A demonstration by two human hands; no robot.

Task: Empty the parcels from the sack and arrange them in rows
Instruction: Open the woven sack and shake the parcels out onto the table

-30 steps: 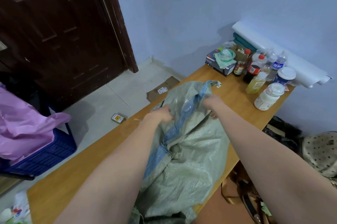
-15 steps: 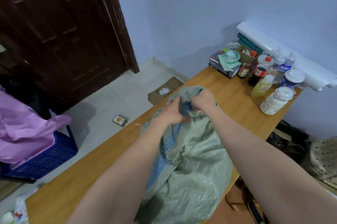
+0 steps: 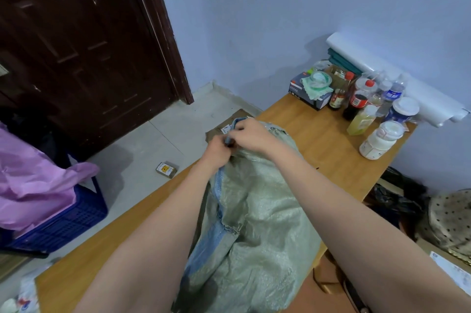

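Note:
A bulging grey-green woven sack (image 3: 257,223) with a blue stripe lies along the wooden table (image 3: 328,144), its mouth at the far end. My left hand (image 3: 218,150) and my right hand (image 3: 251,134) meet at that mouth, both gripping the bunched blue-edged fabric, fingers pinched together. The parcels are hidden inside the sack; none shows.
Bottles, jars and a tissue box (image 3: 309,92) crowd the table's far right corner by a white roll (image 3: 397,78). A blue crate (image 3: 63,216) with pink plastic stands on the floor at left. A small box (image 3: 166,169) and flat cardboard lie on the floor near the dark door (image 3: 76,45).
My hands were apart on the sack's top a second ago; they have come together and gathered the mouth, moving it slightly left toward the table's edge.

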